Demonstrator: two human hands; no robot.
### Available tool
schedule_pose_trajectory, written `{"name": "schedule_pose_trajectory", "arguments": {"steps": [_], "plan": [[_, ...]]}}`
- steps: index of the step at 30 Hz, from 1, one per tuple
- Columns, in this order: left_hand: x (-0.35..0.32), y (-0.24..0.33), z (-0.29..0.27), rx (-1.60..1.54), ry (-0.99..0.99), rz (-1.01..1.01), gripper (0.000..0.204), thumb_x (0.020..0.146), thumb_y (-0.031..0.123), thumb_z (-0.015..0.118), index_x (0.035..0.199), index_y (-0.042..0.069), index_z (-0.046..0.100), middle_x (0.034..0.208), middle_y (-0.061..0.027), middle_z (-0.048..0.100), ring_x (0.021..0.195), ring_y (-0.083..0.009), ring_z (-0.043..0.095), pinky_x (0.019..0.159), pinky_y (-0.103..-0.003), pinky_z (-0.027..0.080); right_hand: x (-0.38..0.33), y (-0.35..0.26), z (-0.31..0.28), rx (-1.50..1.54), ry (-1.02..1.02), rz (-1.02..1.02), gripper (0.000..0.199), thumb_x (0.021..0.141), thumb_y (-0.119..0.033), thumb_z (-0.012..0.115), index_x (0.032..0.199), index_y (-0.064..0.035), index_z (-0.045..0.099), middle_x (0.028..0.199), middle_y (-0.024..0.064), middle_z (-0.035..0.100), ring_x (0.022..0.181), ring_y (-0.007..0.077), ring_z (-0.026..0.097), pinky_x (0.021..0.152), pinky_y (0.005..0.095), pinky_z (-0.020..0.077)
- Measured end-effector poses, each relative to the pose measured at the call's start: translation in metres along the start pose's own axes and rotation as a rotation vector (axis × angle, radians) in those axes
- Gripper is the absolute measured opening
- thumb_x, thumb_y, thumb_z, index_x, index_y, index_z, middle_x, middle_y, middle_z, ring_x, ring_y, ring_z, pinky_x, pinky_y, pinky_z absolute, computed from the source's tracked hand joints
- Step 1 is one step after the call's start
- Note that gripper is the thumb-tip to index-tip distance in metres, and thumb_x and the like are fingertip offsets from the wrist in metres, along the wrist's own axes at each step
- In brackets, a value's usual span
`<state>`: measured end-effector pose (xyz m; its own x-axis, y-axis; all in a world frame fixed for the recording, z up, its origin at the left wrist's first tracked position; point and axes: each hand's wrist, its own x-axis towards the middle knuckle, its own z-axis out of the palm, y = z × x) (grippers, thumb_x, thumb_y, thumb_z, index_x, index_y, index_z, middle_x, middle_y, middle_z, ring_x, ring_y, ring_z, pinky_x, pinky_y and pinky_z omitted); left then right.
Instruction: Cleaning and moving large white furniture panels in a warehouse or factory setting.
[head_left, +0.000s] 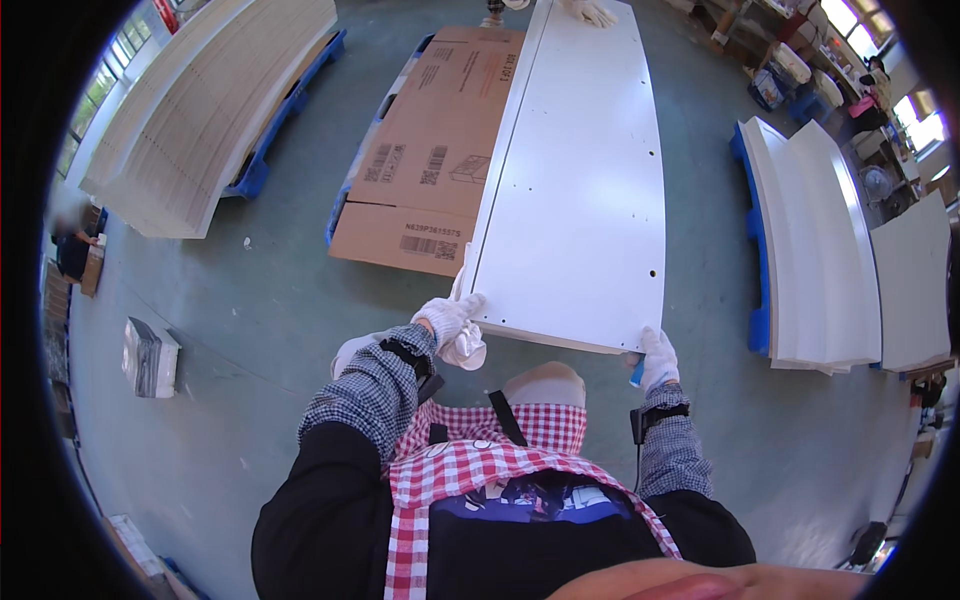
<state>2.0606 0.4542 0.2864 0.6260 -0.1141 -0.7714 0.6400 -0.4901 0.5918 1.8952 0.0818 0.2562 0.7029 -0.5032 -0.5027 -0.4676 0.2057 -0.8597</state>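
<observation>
A long white panel (575, 190) with small drilled holes stretches away from me. My left hand (448, 316), in a white knit glove, closes on its near left corner, fingers over the top. Some white cloth (464, 349) hangs below that hand. At the near right corner my right hand (657, 360), also gloved, grips the edge, its thumb side up and the other fingers partly hidden. A small blue item (637, 373) shows beside the right hand; its kind is unclear. Another person's gloved hand (592, 12) rests on the panel's far end.
Left of the panel, a flat brown carton (425, 150) lies on a blue pallet (333, 220). Stacks of white boards stand on pallets at far left (190, 120) and right (815, 250). A wrapped bundle (150, 358) sits on the floor at left. People work in the background.
</observation>
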Motion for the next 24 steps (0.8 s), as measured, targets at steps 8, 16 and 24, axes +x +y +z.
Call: {"name": "schedule_pose_trajectory", "arguments": {"steps": [8, 16, 24], "plan": [[0.001, -0.001, 0.004, 0.210, 0.042, 0.041, 0.066, 0.089, 0.057, 0.060, 0.115, -0.004, 0.067, 0.099, -0.0189, 0.071, 0.096, -0.0272, 0.068, 0.087, -0.036, 0.051, -0.002, -0.007, 0.011, -0.014, 0.052, 0.049, 0.033, 0.101, -0.034, 0.051, 0.118, -0.0066, 0.059, 0.084, 0.0030, 0.062, 0.061, 0.0129, 0.056, 0.056, 0.0332, 0.0543], [0.008, -0.009, 0.002, 0.223, 0.027, 0.186, 0.063, 0.090, 0.052, 0.055, 0.119, -0.002, 0.065, 0.107, -0.0226, 0.069, 0.101, -0.0306, 0.067, 0.090, -0.037, 0.049, 0.013, -0.001, 0.008, 0.024, 0.063, 0.062, 0.030, 0.101, -0.031, 0.052, 0.119, -0.0081, 0.059, 0.082, 0.0032, 0.062, 0.060, 0.0133, 0.057, 0.058, 0.0362, 0.0559], [0.001, 0.005, -0.011, 0.241, -0.095, 0.097, 0.068, 0.087, 0.057, 0.054, 0.119, -0.001, 0.066, 0.113, -0.0233, 0.068, 0.104, -0.0329, 0.066, 0.092, -0.039, 0.049, 0.008, -0.002, 0.002, 0.021, 0.105, 0.122, 0.031, 0.099, -0.038, 0.056, 0.115, -0.0119, 0.060, 0.080, 0.0027, 0.061, 0.064, 0.0163, 0.058, 0.065, 0.0432, 0.0568]]}}
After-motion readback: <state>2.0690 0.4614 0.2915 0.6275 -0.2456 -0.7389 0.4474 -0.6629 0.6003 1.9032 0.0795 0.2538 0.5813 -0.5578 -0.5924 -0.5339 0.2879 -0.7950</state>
